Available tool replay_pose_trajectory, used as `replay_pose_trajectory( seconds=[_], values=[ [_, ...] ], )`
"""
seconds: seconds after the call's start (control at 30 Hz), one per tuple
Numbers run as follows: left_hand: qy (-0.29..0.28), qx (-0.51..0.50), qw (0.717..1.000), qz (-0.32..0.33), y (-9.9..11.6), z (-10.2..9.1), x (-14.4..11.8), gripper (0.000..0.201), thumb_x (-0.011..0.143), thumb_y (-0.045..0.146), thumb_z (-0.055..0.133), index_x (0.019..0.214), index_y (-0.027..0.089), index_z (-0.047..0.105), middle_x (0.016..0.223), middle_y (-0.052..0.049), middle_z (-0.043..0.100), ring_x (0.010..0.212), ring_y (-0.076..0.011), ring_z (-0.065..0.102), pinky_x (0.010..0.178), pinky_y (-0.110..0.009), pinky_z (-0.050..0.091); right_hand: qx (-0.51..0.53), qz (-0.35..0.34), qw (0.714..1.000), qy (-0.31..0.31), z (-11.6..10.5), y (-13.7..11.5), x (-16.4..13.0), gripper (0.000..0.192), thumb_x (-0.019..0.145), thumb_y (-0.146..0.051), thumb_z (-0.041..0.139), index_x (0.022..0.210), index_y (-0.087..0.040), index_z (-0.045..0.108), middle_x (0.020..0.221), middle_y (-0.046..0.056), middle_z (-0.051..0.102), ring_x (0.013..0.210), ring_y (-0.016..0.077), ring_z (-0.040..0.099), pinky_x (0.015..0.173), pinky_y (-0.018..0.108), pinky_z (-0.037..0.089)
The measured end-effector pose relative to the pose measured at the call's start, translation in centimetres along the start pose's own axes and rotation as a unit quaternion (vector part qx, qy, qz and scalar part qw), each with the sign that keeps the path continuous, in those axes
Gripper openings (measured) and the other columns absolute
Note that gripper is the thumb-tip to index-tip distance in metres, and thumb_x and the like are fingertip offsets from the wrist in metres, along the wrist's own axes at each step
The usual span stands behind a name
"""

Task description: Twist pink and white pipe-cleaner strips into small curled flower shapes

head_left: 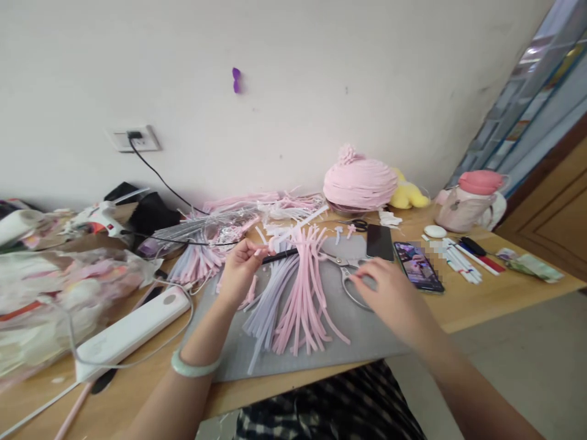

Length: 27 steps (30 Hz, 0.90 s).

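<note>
Where the pink fuzzy stems (302,299) fan out toward the person, they lie on a grey mat (376,342) on the desk (463,311), with pale lavender stems (268,305) just beside them on the left. At the upper end of the bundles is the left hand (242,267), its thumb and index fingers drawn together near a slim black rod (280,256); whether they grip anything is too small to tell. To the right of the pink bundle, the right hand (387,292) is bent over the handles of silver scissors (348,275), its fingers curled together, and I cannot tell whether they touch the metal or hold something. Beyond the mat's right side are a dark-screened phone (380,242) and a lit phone (418,267), then several white markers (463,263). Behind them sit a pink dome-shaped piece (360,183), a yellow plush (408,192) and a pink-lidded jug (470,205). Left of the mat, a long white casing (132,333) lies near clear plastic bags (87,293), with a white glue gun (101,215) behind.
</note>
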<state>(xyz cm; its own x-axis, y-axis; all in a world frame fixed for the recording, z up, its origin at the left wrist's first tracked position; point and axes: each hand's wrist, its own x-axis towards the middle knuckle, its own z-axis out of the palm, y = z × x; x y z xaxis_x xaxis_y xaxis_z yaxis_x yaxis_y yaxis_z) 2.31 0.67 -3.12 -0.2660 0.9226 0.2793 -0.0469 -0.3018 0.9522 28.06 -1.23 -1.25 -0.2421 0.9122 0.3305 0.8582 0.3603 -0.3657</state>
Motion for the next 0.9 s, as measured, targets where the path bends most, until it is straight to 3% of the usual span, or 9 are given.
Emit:
replay_pose_trajectory(
  seconds=[0.1, 0.2, 0.43, 0.67, 0.77, 0.9],
  values=[
    [0.015, 0.006, 1.000, -0.001, -0.3, -0.1, 0.2, 0.018, 0.066, 0.024, 0.062, 0.063, 0.017, 0.046, 0.056, 0.003, 0.060, 0.039, -0.0038, 0.029, 0.041, -0.018, 0.019, -0.139, 0.198, 0.965, -0.102, -2.1, 5.0, -3.3, 0.020, 0.076, -0.029, 0.047, 0.071, -0.015, 0.061, 0.077, 0.011, 0.064, 0.071, 0.0233, 0.059, 0.056, 0.030, 0.038],
    [0.019, 0.002, 1.000, -0.004, -0.4, -0.1, 0.3, 0.019, 0.065, 0.024, 0.062, 0.062, 0.017, 0.044, 0.055, 0.003, 0.059, 0.039, -0.0041, 0.028, 0.041, -0.018, 0.018, -0.173, 0.251, 0.922, -0.240, -2.3, 8.5, -4.9, 0.022, 0.072, -0.021, 0.043, 0.054, -0.017, 0.055, 0.060, 0.008, 0.062, 0.056, 0.0189, 0.057, 0.048, 0.026, 0.030],
    [0.025, 0.030, 0.999, -0.018, -0.3, -0.1, 0.1, 0.018, 0.065, 0.026, 0.061, 0.063, 0.017, 0.046, 0.057, 0.002, 0.060, 0.040, -0.0044, 0.028, 0.041, -0.019, 0.018, -0.183, 0.260, 0.920, -0.231, -2.1, 9.4, -4.1, 0.022, 0.064, -0.014, 0.048, 0.043, -0.019, 0.044, 0.055, 0.008, 0.058, 0.056, 0.0202, 0.057, 0.047, 0.027, 0.031],
    [0.033, 0.026, 0.999, -0.029, -0.3, -0.1, 0.3, 0.019, 0.062, 0.027, 0.061, 0.063, 0.017, 0.045, 0.056, 0.002, 0.061, 0.039, -0.0040, 0.027, 0.042, -0.018, 0.018, -0.050, 0.253, 0.925, -0.280, -3.0, 10.2, -5.7, 0.027, 0.058, -0.020, 0.051, 0.038, -0.021, 0.032, 0.040, -0.001, 0.033, 0.042, 0.0142, 0.041, 0.043, 0.026, 0.023],
    [0.034, 0.039, 0.998, -0.032, -0.4, -0.2, 0.3, 0.018, 0.062, 0.027, 0.061, 0.062, 0.017, 0.046, 0.054, 0.002, 0.060, 0.039, -0.0044, 0.027, 0.041, -0.019, 0.017, -0.029, 0.276, 0.927, -0.253, -4.6, 11.1, -7.5, 0.024, 0.052, -0.016, 0.049, 0.041, -0.023, 0.029, 0.041, -0.003, 0.033, 0.040, 0.0133, 0.036, 0.044, 0.027, 0.022],
    [0.030, 0.046, 0.998, -0.025, -0.6, -0.4, 0.4, 0.019, 0.064, 0.029, 0.060, 0.062, 0.018, 0.046, 0.055, 0.002, 0.060, 0.040, -0.0051, 0.027, 0.042, -0.019, 0.017, -0.044, 0.301, 0.922, -0.240, -8.4, 12.7, -8.1, 0.027, 0.051, -0.014, 0.053, 0.037, -0.022, 0.030, 0.040, -0.002, 0.035, 0.040, 0.0128, 0.035, 0.045, 0.029, 0.023]
  ],
)
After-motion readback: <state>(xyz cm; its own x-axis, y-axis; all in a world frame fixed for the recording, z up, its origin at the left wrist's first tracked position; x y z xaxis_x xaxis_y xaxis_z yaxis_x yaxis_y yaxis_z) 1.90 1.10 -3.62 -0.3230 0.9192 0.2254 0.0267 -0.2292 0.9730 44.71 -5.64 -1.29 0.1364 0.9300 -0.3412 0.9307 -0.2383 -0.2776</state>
